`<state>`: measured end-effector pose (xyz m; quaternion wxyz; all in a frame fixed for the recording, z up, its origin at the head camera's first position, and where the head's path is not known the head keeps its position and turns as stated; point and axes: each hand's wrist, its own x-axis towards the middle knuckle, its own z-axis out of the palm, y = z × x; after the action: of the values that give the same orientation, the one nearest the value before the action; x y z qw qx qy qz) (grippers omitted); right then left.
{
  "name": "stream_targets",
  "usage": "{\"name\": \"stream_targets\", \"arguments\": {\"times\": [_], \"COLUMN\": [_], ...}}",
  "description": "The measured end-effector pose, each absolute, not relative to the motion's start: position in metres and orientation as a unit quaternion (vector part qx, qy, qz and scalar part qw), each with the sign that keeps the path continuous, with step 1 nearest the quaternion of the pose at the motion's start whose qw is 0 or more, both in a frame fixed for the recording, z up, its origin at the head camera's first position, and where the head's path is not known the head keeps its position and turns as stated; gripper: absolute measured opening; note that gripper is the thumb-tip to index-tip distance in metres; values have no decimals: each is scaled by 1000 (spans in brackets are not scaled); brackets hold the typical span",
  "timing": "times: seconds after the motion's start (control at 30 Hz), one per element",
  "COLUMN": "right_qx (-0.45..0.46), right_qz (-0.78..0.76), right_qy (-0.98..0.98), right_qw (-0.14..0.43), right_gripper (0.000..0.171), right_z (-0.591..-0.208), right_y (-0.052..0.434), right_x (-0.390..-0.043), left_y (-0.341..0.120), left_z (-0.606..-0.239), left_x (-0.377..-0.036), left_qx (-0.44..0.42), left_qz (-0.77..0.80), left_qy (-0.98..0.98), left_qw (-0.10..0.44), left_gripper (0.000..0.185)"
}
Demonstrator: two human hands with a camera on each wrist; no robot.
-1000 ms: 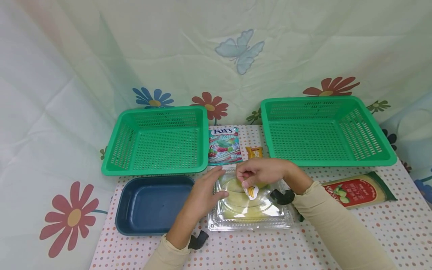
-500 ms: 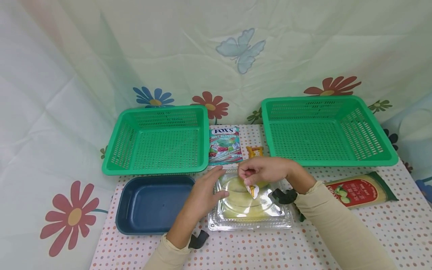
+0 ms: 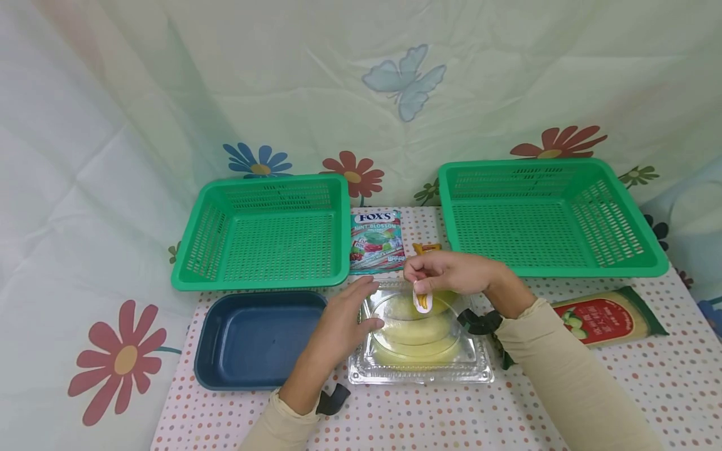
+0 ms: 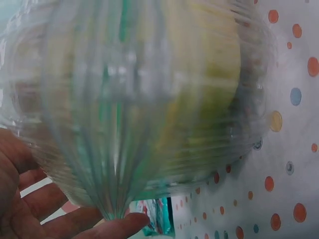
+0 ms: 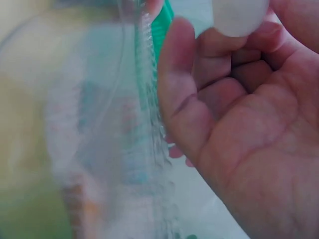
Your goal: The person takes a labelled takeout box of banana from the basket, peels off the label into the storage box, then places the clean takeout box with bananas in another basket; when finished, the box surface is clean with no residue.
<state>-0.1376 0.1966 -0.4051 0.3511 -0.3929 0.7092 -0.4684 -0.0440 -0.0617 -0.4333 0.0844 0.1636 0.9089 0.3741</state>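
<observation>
A clear plastic clamshell box with long yellow fruit inside lies on the dotted table. My left hand rests along its left side, fingers stretched toward the far corner and thumb at the lid. The left wrist view has the ribbed plastic wall of the box close up, my fingers beside it. My right hand pinches a small white sticker with a banana picture, held over the far part of the lid. In the right wrist view the sticker's plain white back shows between thumb and fingers.
Two green baskets stand at the back left and back right. A dark blue tub sits left of the box. Behind the box lie a candy bag and a small orange packet. A red-labelled noodle pack lies at right, partly behind my sleeve.
My right hand has risen away from the middle of the lid, bringing the banana sticker up and slightly right. The left hand stays at the box's side.
</observation>
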Motion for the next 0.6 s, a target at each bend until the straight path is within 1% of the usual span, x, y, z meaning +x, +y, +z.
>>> {"name": "stream_targets", "arguments": {"times": [0.07,0.2,0.33,0.43,0.5,0.6], "right_qx": [-390,-383,-356,-344,-342,-342], "right_qz": [-478,-475,-490,-504,-506,-496], "right_qy": [704,707,700,691,693,712], "right_qw": [352,356,377,388,383,361], "right_gripper": [21,17,13,17,22,23], "right_z": [-404,-403,-406,-406,-404,-400], "right_y": [198,198,196,193,191,187], "right_x": [-138,-136,-133,-129,-127,-125], "left_y": [-62,-62,-63,-63,-63,-63], "left_z": [-434,-434,-432,-430,-429,-426], "left_x": [-44,-44,-45,-45,-46,-46], "left_qx": [165,164,162,165,168,169], "left_qz": [376,370,366,369,372,367], "left_qy": [908,911,912,910,908,909], "left_qw": [81,81,88,90,92,99], "left_gripper": [64,65,66,65,64,64]}}
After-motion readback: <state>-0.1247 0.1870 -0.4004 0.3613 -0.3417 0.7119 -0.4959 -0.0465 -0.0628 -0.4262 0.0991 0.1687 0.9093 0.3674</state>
